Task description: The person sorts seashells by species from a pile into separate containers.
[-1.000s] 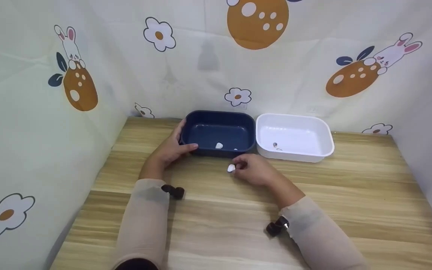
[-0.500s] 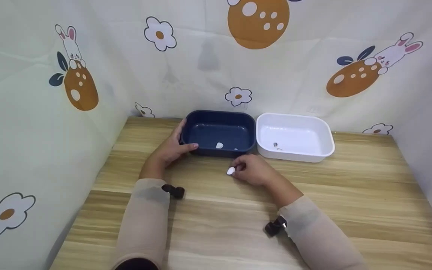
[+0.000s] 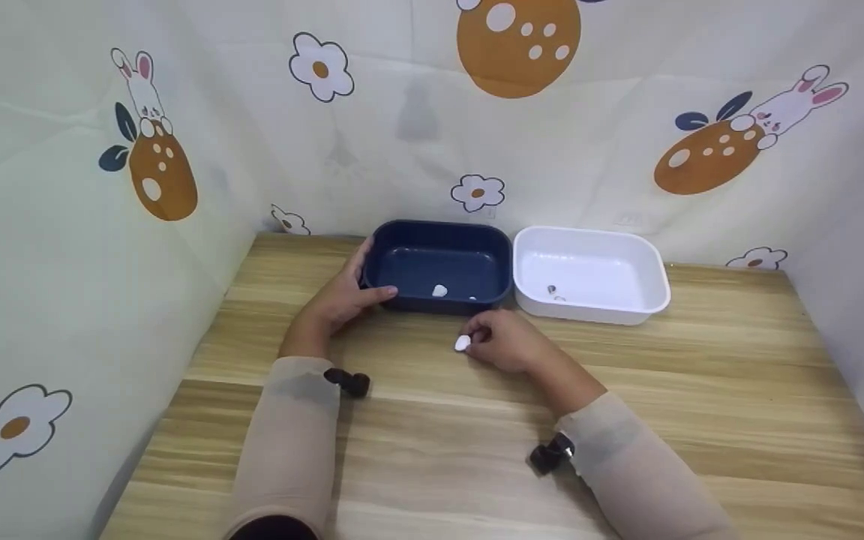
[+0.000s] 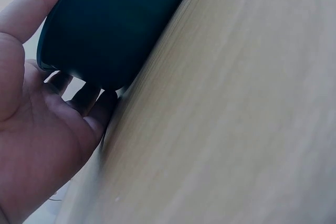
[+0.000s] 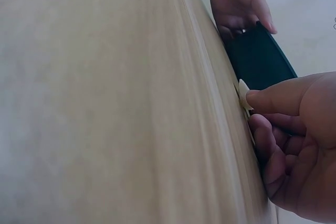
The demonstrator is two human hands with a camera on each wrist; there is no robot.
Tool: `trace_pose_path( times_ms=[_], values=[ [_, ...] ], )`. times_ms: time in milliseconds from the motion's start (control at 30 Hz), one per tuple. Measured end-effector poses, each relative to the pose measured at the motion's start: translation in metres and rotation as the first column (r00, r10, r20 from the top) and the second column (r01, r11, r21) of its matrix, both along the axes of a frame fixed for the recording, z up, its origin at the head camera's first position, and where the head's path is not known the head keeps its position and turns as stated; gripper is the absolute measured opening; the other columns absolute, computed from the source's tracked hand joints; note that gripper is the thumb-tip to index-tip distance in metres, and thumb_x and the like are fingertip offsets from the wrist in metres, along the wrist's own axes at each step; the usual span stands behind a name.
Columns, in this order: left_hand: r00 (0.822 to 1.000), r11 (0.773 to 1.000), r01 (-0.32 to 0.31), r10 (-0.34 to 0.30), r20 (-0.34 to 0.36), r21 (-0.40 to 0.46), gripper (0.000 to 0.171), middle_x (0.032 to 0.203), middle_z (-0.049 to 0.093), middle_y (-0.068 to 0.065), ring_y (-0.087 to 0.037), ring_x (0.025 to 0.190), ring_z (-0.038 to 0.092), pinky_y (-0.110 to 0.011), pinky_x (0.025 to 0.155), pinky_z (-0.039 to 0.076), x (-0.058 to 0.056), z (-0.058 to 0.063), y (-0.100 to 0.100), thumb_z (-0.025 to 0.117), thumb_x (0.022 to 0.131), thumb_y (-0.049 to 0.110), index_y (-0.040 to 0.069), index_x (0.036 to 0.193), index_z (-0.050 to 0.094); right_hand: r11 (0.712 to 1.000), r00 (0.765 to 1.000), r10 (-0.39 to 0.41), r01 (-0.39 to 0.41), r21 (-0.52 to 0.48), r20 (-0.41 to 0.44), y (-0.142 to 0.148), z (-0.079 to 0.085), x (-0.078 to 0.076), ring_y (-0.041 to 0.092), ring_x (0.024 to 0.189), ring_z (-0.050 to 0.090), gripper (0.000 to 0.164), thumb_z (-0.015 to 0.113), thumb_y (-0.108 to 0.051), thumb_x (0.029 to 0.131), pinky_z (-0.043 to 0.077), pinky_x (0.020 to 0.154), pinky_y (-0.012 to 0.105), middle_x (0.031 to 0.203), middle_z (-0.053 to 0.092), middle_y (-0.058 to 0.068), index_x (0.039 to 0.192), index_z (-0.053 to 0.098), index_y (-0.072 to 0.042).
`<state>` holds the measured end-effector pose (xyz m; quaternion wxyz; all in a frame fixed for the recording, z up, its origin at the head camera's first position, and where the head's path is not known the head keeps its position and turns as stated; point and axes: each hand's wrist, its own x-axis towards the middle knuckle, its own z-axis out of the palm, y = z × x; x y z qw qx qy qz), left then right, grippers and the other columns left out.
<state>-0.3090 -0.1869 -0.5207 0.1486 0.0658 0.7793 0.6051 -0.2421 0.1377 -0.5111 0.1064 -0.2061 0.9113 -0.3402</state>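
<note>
In the head view my left hand (image 3: 338, 300) grips the left end of a dark blue rectangular basin (image 3: 432, 304), thumb over the front rim and fingers round the side. The left wrist view shows those fingers curled against the basin's end wall (image 4: 115, 30). Just in front of the basin's right corner, my right hand (image 3: 508, 341) pinches a small white seashell (image 3: 463, 343) between thumb and fingers, low over the wooden table. Seen from the right wrist, the shell (image 5: 243, 95) looks thin and cream-white. Inside the basin lie a white piece (image 3: 439, 290) and a tinier white bit.
A white rectangular basin (image 3: 589, 311) stands close beside the blue one on the right, holding a small brownish piece (image 3: 551, 289) and a pale one near its front. Behind both hangs a patterned curtain (image 3: 402, 112). The wooden table (image 3: 432, 465) stretches towards me.
The shell has tipped and turned slightly downward in my right fingers, showing a smoother white face. My left hand and both basins have stayed put.
</note>
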Motion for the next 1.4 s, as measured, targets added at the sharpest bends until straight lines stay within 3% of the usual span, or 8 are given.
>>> trace_pose_path(
  times_ms=[467,667,933,1067,1267,1400],
  values=[
    [1.0,0.998,-0.017,0.016,0.023,0.052,0.114,0.181,0.01,0.001,-0.034,0.144,0.042,-0.034,0.082,0.055,0.001,0.001,0.003,0.086,0.091,0.022,0.042,0.172,0.009,0.999,1.0,0.027,-0.027,0.021,0.01,-0.001,0.003,0.003,0.009,0.081,0.061,0.015,0.075,-0.008,0.091,0.052,0.077,0.028,0.088,0.074,-0.003,0.104,0.081,-0.012],
    [1.0,0.999,-0.015,0.015,0.009,0.033,0.114,0.181,0.01,0.0,-0.034,0.145,0.041,-0.035,0.082,0.056,0.001,0.001,0.003,0.086,0.091,0.023,0.042,0.172,0.009,0.999,1.0,-0.01,0.009,0.037,0.019,0.0,0.013,0.005,0.009,0.083,0.062,0.016,0.077,-0.013,0.092,0.052,0.078,0.029,0.089,0.074,-0.006,0.107,0.082,-0.017],
    [1.0,1.0,-0.019,0.019,0.015,0.025,0.113,0.182,0.009,-0.001,-0.035,0.145,0.042,-0.035,0.084,0.057,0.001,0.001,0.002,0.086,0.092,0.023,0.044,0.172,0.008,0.997,0.996,-0.04,0.044,-0.058,0.076,0.003,0.033,0.003,0.013,0.087,0.063,0.019,0.077,-0.013,0.094,0.053,0.081,0.032,0.095,0.073,0.0,0.113,0.081,-0.012],
    [1.0,1.0,-0.019,0.019,0.002,0.004,0.114,0.183,0.006,-0.001,-0.033,0.15,0.036,-0.034,0.089,0.056,0.0,0.0,0.003,0.087,0.091,0.025,0.044,0.172,0.009,0.994,0.994,-0.079,0.084,-0.071,0.072,0.007,0.045,0.001,0.016,0.09,0.065,0.023,0.076,-0.016,0.095,0.053,0.083,0.033,0.098,0.074,0.002,0.118,0.079,-0.012],
    [1.0,1.0,-0.022,0.022,0.009,0.002,0.114,0.183,0.003,0.001,-0.029,0.158,0.026,-0.042,0.108,0.05,0.0,0.001,0.002,0.086,0.091,0.025,0.043,0.172,0.009,0.987,0.99,-0.127,0.133,-0.093,0.061,0.007,0.059,-0.011,0.017,0.097,0.066,0.028,0.075,-0.014,0.097,0.052,0.09,0.033,0.104,0.074,0.005,0.124,0.078,-0.009],
    [1.0,1.0,-0.026,0.026,0.018,0.017,0.113,0.183,0.0,0.001,-0.025,0.159,0.021,-0.04,0.107,0.05,0.002,0.002,0.002,0.086,0.091,0.022,0.041,0.173,0.008,0.982,0.988,-0.147,0.152,-0.11,0.049,0.001,0.068,-0.024,0.018,0.097,0.067,0.029,0.076,-0.016,0.096,0.053,0.089,0.031,0.105,0.074,0.005,0.125,0.078,-0.009]
  ],
)
